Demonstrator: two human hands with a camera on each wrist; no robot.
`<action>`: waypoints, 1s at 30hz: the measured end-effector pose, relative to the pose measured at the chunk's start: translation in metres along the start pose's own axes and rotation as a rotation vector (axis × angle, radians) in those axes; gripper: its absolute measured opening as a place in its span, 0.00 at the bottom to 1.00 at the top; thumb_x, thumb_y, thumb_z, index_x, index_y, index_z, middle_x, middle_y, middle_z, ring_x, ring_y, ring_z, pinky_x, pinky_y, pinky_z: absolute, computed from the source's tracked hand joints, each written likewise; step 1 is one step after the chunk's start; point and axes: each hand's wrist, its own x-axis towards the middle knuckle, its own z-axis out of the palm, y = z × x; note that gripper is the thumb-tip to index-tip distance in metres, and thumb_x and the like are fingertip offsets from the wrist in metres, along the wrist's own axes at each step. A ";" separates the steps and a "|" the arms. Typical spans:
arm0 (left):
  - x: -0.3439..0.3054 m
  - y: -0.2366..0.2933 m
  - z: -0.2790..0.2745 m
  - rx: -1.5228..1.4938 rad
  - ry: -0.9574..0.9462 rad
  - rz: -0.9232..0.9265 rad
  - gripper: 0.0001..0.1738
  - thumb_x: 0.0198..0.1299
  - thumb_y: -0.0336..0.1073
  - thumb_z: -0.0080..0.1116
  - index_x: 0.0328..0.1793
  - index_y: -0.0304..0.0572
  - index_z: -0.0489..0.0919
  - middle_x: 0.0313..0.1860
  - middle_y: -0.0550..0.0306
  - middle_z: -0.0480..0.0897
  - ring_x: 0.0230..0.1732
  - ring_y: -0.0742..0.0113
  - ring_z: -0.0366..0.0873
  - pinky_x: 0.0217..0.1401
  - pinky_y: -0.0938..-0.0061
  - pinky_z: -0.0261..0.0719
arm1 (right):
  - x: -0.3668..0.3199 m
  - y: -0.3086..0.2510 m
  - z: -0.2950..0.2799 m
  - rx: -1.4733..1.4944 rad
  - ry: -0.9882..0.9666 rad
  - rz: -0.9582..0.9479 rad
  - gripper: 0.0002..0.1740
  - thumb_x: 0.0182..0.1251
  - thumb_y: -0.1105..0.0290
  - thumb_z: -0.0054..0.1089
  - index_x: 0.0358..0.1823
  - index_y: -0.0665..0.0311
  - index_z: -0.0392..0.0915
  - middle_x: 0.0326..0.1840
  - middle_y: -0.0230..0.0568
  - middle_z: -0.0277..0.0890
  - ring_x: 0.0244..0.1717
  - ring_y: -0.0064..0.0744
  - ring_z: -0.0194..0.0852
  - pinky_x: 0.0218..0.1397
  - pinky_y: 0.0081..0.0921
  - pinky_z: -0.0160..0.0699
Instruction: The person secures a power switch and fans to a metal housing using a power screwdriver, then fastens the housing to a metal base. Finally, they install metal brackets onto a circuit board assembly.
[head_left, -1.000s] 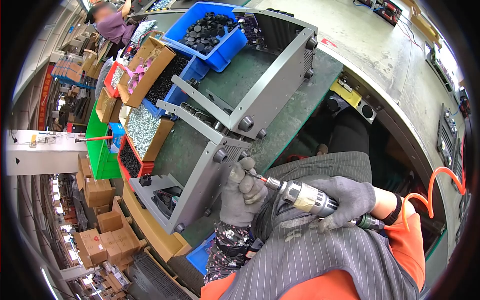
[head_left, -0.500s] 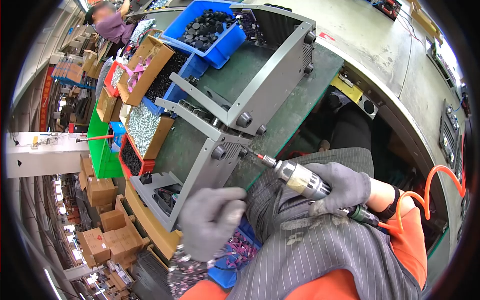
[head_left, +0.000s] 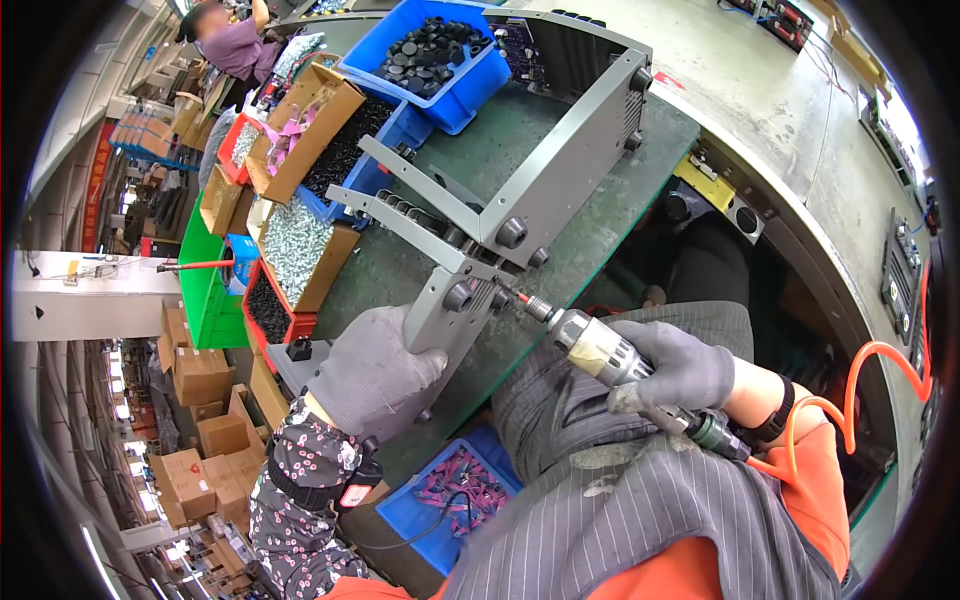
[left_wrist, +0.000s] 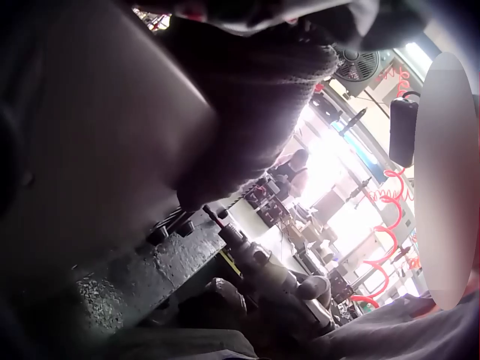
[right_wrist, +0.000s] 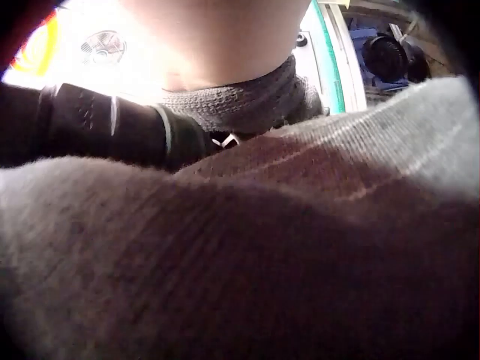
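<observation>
In the head view the gloved left hand (head_left: 376,370) grips the near grey metal casing (head_left: 455,325), its thumb on the side panel and its other fingers over the far edge. The gloved right hand (head_left: 685,368) is wrapped round a power screwdriver (head_left: 597,347) with an orange air hose (head_left: 795,428). The driver's bit points at the casing's corner beside a black round foot (head_left: 458,296); whether it touches cannot be told. Behind stands a second grey casing (head_left: 570,150). The left wrist view shows the screwdriver (left_wrist: 266,274) beyond the dark glove; the right wrist view is mostly glove (right_wrist: 247,247).
A blue bin of black caps (head_left: 470,95), a cardboard box of silver screws (head_left: 325,270) and a red bin of black screws (head_left: 298,325) line the bench's far side. Below the left hand is a blue tray (head_left: 410,510) of pink-purple parts. Another person (head_left: 230,45) stands at top left.
My left hand has left the driver's tip, swung towards the lower left and then taken hold of the near casing. My right hand has lowered slightly with the screwdriver, its bit now by the casing's corner.
</observation>
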 end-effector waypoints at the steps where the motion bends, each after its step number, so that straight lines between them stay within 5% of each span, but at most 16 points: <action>1: 0.000 -0.001 0.000 0.000 -0.001 0.006 0.19 0.47 0.34 0.62 0.46 0.31 0.80 0.34 0.48 0.84 0.33 0.62 0.82 0.41 0.71 0.78 | 0.001 0.000 0.000 -0.061 0.009 -0.012 0.31 0.49 0.60 0.71 0.52 0.68 0.71 0.36 0.41 0.76 0.38 0.29 0.75 0.45 0.28 0.74; 5: 0.003 -0.005 -0.001 0.047 -0.019 -0.008 0.20 0.47 0.34 0.61 0.47 0.31 0.80 0.34 0.48 0.84 0.34 0.61 0.82 0.42 0.71 0.78 | 0.000 -0.006 0.003 -0.094 0.032 0.006 0.30 0.49 0.60 0.70 0.51 0.68 0.71 0.35 0.42 0.77 0.37 0.30 0.75 0.43 0.28 0.74; 7: 0.004 -0.007 -0.002 0.058 -0.043 0.082 0.22 0.47 0.39 0.59 0.46 0.30 0.78 0.34 0.38 0.82 0.40 0.44 0.81 0.46 0.60 0.78 | 0.000 -0.008 0.003 -0.090 0.034 0.010 0.31 0.49 0.59 0.71 0.51 0.68 0.71 0.35 0.41 0.77 0.36 0.30 0.76 0.42 0.29 0.75; 11: -0.001 0.006 -0.001 0.264 0.065 0.155 0.20 0.48 0.40 0.61 0.44 0.32 0.79 0.32 0.39 0.82 0.37 0.44 0.81 0.44 0.60 0.79 | 0.001 -0.007 0.001 -0.133 0.030 -0.027 0.33 0.49 0.57 0.72 0.52 0.68 0.71 0.35 0.41 0.77 0.37 0.29 0.76 0.42 0.29 0.75; 13: -0.019 0.027 0.004 0.446 0.632 0.294 0.18 0.51 0.41 0.60 0.44 0.34 0.79 0.33 0.44 0.83 0.38 0.50 0.82 0.42 0.64 0.79 | -0.005 -0.011 0.000 -0.159 0.035 -0.025 0.34 0.48 0.56 0.73 0.53 0.67 0.71 0.36 0.41 0.77 0.38 0.30 0.77 0.43 0.28 0.76; 14: -0.034 0.033 0.004 0.445 0.632 0.295 0.18 0.51 0.41 0.60 0.44 0.34 0.79 0.33 0.44 0.83 0.38 0.50 0.82 0.42 0.64 0.79 | -0.008 -0.012 -0.002 -0.160 0.036 -0.024 0.34 0.48 0.56 0.73 0.53 0.67 0.71 0.36 0.41 0.77 0.38 0.30 0.77 0.43 0.28 0.76; 16: -0.062 0.039 0.006 -0.259 0.116 0.175 0.15 0.57 0.40 0.56 0.43 0.36 0.77 0.37 0.51 0.81 0.39 0.63 0.80 0.41 0.71 0.77 | -0.016 -0.012 -0.006 -0.163 0.005 -0.015 0.35 0.48 0.56 0.73 0.55 0.67 0.70 0.36 0.42 0.78 0.38 0.32 0.79 0.44 0.29 0.76; 19: -0.030 0.005 0.066 -1.104 -0.345 0.062 0.16 0.63 0.36 0.44 0.54 0.35 0.68 0.38 0.58 0.72 0.28 0.76 0.66 0.30 0.83 0.66 | -0.021 -0.006 -0.011 -0.231 -0.038 -0.013 0.37 0.47 0.57 0.73 0.56 0.67 0.70 0.37 0.45 0.79 0.39 0.37 0.80 0.45 0.31 0.76; 21: -0.004 -0.005 0.099 -1.522 -0.211 -0.248 0.21 0.64 0.32 0.43 0.62 0.34 0.66 0.37 0.59 0.74 0.26 0.77 0.63 0.26 0.86 0.63 | -0.023 -0.005 -0.013 -0.243 -0.064 -0.004 0.37 0.47 0.56 0.73 0.56 0.66 0.69 0.37 0.45 0.79 0.39 0.38 0.80 0.44 0.32 0.77; 22: 0.006 -0.016 0.110 -1.521 -0.218 -0.247 0.21 0.64 0.32 0.43 0.62 0.34 0.66 0.37 0.59 0.74 0.26 0.77 0.63 0.26 0.86 0.63 | -0.024 -0.005 -0.015 -0.243 -0.059 0.000 0.37 0.47 0.56 0.73 0.56 0.66 0.69 0.37 0.45 0.79 0.39 0.38 0.80 0.44 0.32 0.77; 24: 0.021 -0.035 0.129 -1.875 -0.316 -0.116 0.19 0.67 0.34 0.46 0.61 0.33 0.70 0.36 0.59 0.75 0.26 0.79 0.64 0.22 0.89 0.62 | -0.028 -0.006 -0.017 -0.252 -0.088 0.048 0.38 0.48 0.55 0.73 0.57 0.66 0.68 0.37 0.45 0.79 0.38 0.39 0.80 0.44 0.33 0.77; 26: 0.024 -0.039 0.140 -1.918 -0.323 -0.083 0.17 0.67 0.35 0.49 0.59 0.34 0.73 0.36 0.59 0.76 0.25 0.80 0.63 0.20 0.90 0.60 | -0.031 -0.004 -0.018 -0.267 -0.102 0.033 0.38 0.48 0.56 0.73 0.57 0.66 0.68 0.36 0.44 0.79 0.37 0.37 0.80 0.43 0.32 0.77; 28: 0.025 -0.041 0.148 -2.017 -0.354 0.158 0.18 0.67 0.35 0.50 0.60 0.33 0.72 0.38 0.56 0.80 0.19 0.81 0.58 0.16 0.89 0.58 | -0.030 -0.007 -0.018 -0.282 -0.124 0.010 0.38 0.49 0.56 0.73 0.58 0.66 0.67 0.36 0.44 0.78 0.35 0.35 0.80 0.41 0.31 0.78; 30: 0.026 -0.041 0.153 -2.016 -0.290 0.133 0.19 0.67 0.36 0.51 0.60 0.33 0.72 0.38 0.57 0.80 0.20 0.81 0.58 0.17 0.89 0.58 | -0.032 -0.016 -0.017 -0.074 -0.192 0.177 0.38 0.49 0.58 0.74 0.59 0.66 0.66 0.35 0.41 0.78 0.31 0.28 0.80 0.37 0.28 0.79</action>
